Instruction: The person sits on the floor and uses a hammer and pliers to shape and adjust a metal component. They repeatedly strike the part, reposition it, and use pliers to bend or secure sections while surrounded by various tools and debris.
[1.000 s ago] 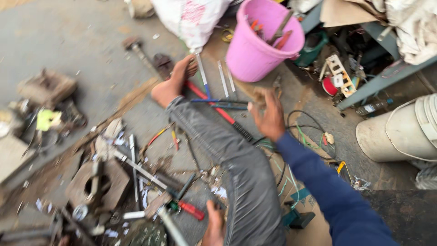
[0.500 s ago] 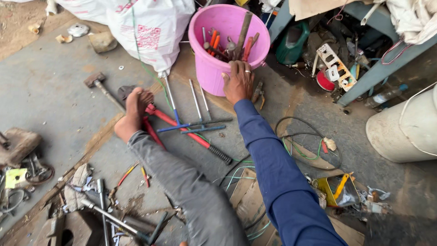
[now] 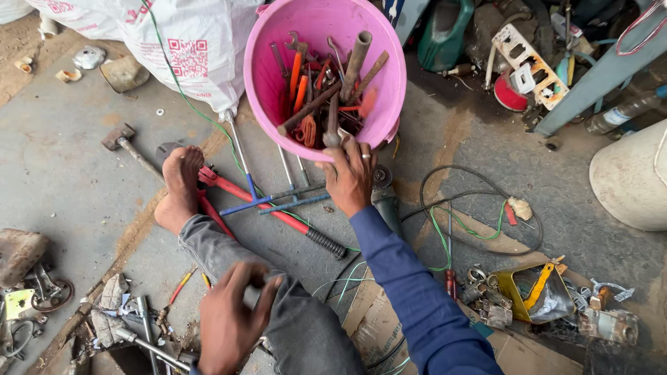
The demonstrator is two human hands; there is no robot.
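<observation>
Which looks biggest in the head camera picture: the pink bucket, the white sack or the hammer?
1. White sack, though the picture's edge cuts it off.
2. Pink bucket.
3. Hammer, smallest.

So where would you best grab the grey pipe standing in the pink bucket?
Probably by its upper end, coming from above. The pipe leans up out of the bucket, its open top clear of the other tools, while its lower end is buried among wrenches and orange handles. The right hand is at the near rim; the left hand rests on the knee.
</observation>
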